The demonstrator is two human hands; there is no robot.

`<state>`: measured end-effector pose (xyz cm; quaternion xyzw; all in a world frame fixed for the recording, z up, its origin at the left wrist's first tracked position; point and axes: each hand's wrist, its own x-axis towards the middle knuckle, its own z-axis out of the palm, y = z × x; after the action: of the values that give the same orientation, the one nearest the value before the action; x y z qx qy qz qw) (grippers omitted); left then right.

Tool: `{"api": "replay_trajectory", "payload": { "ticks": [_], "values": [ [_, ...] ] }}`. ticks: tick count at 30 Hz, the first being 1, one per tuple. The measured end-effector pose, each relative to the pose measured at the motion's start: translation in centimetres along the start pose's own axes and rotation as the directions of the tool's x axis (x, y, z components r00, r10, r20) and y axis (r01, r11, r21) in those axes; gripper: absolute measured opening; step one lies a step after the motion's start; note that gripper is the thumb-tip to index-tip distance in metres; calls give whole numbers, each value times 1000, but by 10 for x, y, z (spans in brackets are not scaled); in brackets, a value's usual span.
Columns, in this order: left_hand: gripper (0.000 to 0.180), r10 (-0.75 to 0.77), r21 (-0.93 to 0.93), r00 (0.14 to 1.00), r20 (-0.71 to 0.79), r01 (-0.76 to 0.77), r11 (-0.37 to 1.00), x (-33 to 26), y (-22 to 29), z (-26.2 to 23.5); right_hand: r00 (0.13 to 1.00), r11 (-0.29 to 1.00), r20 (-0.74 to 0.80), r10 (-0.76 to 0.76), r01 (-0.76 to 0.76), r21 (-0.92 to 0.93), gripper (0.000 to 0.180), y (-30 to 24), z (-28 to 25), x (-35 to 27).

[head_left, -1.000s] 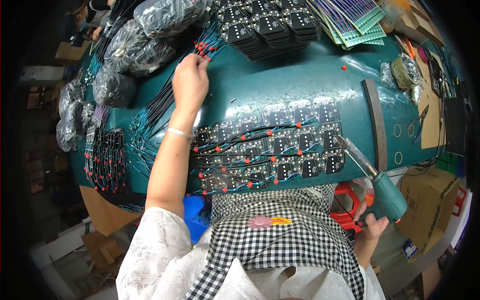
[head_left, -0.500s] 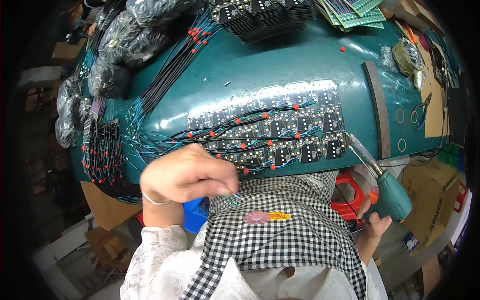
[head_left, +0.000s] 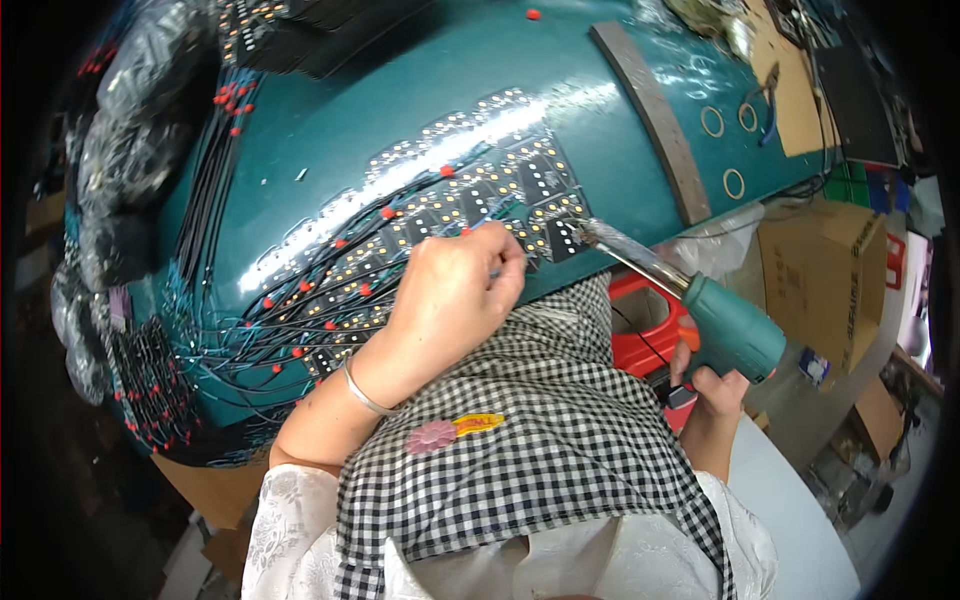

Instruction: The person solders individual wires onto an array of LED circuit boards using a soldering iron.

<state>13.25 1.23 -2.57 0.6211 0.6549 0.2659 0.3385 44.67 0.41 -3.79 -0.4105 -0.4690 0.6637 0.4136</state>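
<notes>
Left hand (head_left: 455, 290) covers w/e its fingertips pinch, approx centre frame; can't tell what. Right hand (head_left: 712, 388), 4 o'clock, mostly hidden behind green soldering-gun (head_left: 725, 325) handle. Gun tip blurred where it meets LED strips (head_left: 440, 215). Bagged bundles (head_left: 125, 150) at 9 o'clock, cut off, dark.

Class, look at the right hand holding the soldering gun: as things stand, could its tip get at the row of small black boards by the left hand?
Probably yes: the right hand holds the soldering gun, whose tip already lies over the small black boards beside the left hand, nothing between.
</notes>
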Motion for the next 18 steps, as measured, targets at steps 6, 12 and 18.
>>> {"api": "replay_trajectory", "payload": {
  "ticks": [6, 12, 18],
  "values": [
    [6, 64, 127, 993, -100, -51, 991, -3, 5, 12, 995, 1000, 96, -25, 26, -9, 68, 3, -15, -11],
    [13, 141, 220, 982, -126, -111, 969, -6, 5, 21, 986, 1000, 164, -3, 6, -14, 65, 4, -19, -11],
    [11, 124, 190, 983, -135, -97, 977, -6, 5, 23, 988, 999, 156, -8, 13, -30, 64, 8, -15, -14]
  ]
}}
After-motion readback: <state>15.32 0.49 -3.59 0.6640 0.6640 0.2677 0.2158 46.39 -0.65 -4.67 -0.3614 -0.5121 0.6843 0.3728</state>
